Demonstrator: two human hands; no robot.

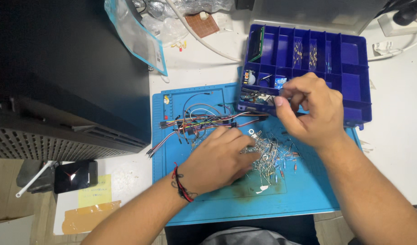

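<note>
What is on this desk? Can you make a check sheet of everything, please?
Surface: blue work mat on a white table.
Job's things: pile of small wire-legged parts; blue compartment box, open.
Clutter: plastic bags, brown perforated board, yellow note.
Hands: left hand rests on the pile; right hand pinches something small by the box, too small to tell.
Cables: coloured jumper wires; white cable.
Surroundings: black case with vent grille; small black device.

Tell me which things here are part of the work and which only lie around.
In use: left hand on resistor pile; right hand over blue box; blue mat.
Lying about: jumper wires, plastic bags, yellow note, black case.
</note>
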